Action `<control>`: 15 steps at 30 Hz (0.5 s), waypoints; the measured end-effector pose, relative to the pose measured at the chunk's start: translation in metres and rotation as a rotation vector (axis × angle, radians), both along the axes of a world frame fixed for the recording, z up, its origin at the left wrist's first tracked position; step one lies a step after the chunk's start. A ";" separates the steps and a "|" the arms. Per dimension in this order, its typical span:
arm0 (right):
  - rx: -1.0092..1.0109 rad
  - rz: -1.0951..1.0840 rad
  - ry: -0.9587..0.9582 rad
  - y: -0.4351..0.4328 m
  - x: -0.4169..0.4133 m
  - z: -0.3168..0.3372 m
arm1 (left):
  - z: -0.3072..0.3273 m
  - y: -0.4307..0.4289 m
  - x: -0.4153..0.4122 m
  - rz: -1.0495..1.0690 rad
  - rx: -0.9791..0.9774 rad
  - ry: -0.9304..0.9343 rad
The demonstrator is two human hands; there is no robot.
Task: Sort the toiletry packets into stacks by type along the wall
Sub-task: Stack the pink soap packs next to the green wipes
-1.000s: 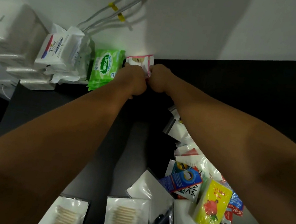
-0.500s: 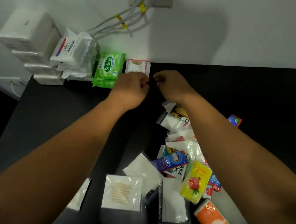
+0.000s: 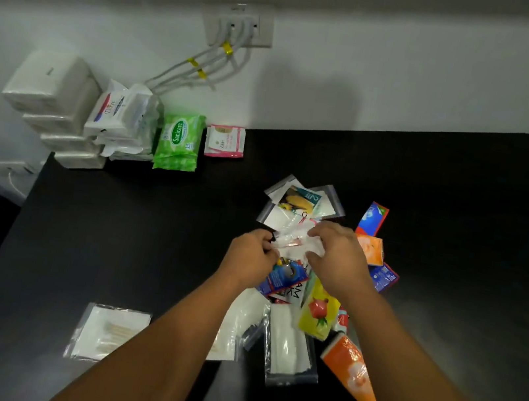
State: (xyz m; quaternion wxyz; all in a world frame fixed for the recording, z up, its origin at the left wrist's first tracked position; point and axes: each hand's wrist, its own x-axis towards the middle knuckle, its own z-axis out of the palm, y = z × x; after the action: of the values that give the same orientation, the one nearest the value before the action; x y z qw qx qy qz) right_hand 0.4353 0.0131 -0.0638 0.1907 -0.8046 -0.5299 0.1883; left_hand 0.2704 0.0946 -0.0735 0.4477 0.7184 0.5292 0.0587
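Observation:
Along the wall stand a stack of plain white packs (image 3: 50, 104), a pile of white Dove wipes (image 3: 123, 119), a green Sanicare pack (image 3: 179, 141) and a small pink-edged sachet (image 3: 224, 141). A loose heap of mixed packets (image 3: 305, 293) lies mid-table. Over the heap, my left hand (image 3: 252, 255) and my right hand (image 3: 334, 254) both hold a small clear packet with red print (image 3: 294, 242) between them, fingers curled on its ends.
A clear bag of cotton swabs (image 3: 107, 331) lies near the front left. Orange tissue packs (image 3: 350, 373) and blue packs (image 3: 372, 219) sit at the heap's right. White cables (image 3: 204, 66) run down the wall from a socket. The black table's left edge (image 3: 33, 184) drops away.
Both hands have pulled back from the pink-edged sachet by the wall, leaving it there, and have come down onto the heap, where they now hold a clear packet.

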 end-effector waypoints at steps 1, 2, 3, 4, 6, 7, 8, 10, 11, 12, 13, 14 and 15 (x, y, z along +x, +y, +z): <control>-0.009 0.003 0.012 -0.005 0.000 -0.001 | 0.000 -0.003 0.002 0.010 -0.020 -0.009; -0.030 0.010 0.027 -0.009 0.001 -0.003 | 0.000 -0.005 0.004 0.033 -0.051 -0.026; -0.055 0.023 0.037 -0.012 0.001 -0.004 | 0.002 -0.007 0.006 0.068 -0.089 -0.055; -0.076 0.036 0.038 -0.014 0.002 -0.004 | 0.003 -0.007 0.009 0.115 -0.135 -0.087; -0.091 0.041 0.037 -0.017 0.003 -0.005 | 0.006 -0.006 0.014 0.199 -0.220 -0.127; -0.088 0.032 0.040 -0.018 0.004 -0.005 | 0.009 -0.005 0.016 0.240 -0.272 -0.146; -0.080 0.020 0.046 -0.019 0.005 -0.006 | 0.009 -0.004 0.018 0.285 -0.340 -0.164; -0.065 0.006 0.056 -0.021 0.006 -0.005 | 0.006 -0.001 0.023 0.361 -0.480 -0.200; -0.060 0.004 0.060 -0.021 0.006 -0.004 | 0.006 0.000 0.026 0.388 -0.516 -0.208; -0.055 0.003 0.059 -0.022 0.006 -0.004 | 0.008 0.000 0.028 0.403 -0.541 -0.206; -0.052 0.001 0.058 -0.023 0.007 -0.003 | 0.011 0.000 0.031 0.407 -0.557 -0.207; -0.050 -0.001 0.065 -0.023 0.007 -0.002 | 0.012 0.000 0.033 0.404 -0.561 -0.208; -0.045 -0.006 0.083 -0.023 0.007 -0.002 | 0.013 0.001 0.034 0.400 -0.551 -0.207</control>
State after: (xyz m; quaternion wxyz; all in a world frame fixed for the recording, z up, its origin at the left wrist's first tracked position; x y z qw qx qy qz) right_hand 0.4420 -0.0100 -0.0660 0.1950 -0.8017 -0.5149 0.2327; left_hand 0.3041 0.0957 -0.0603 0.6554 0.4431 0.6073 0.0726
